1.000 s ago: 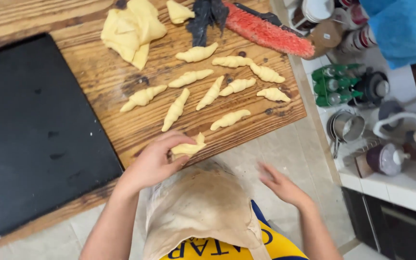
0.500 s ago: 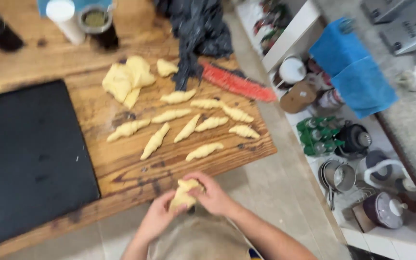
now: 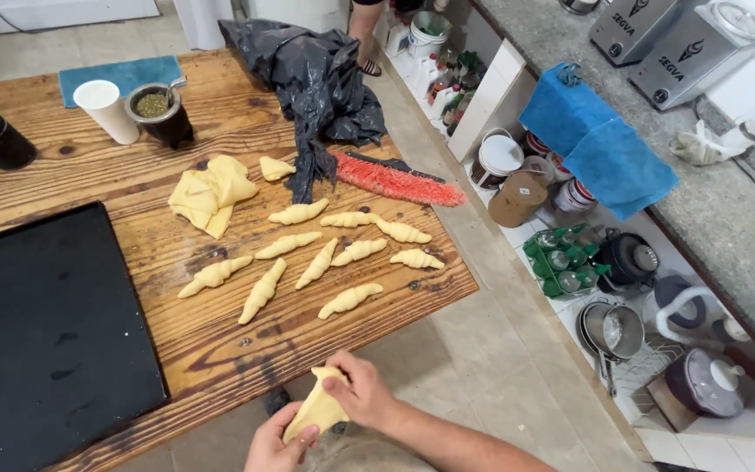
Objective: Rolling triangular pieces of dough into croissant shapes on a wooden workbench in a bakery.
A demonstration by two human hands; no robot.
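Pale yellow dough triangle (image 3: 316, 407), soft and slightly curled, held off the near edge of the wooden table (image 3: 220, 350). Pinched at its top by right hand (image 3: 362, 393), at its bottom by left hand (image 3: 274, 447). Left hand partly cut off by the frame.

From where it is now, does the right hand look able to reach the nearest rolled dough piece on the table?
Probably yes. The right hand is busy pinching a dough triangle with the left hand, but only bare wooden table lies between it and the nearest rolled dough piece.
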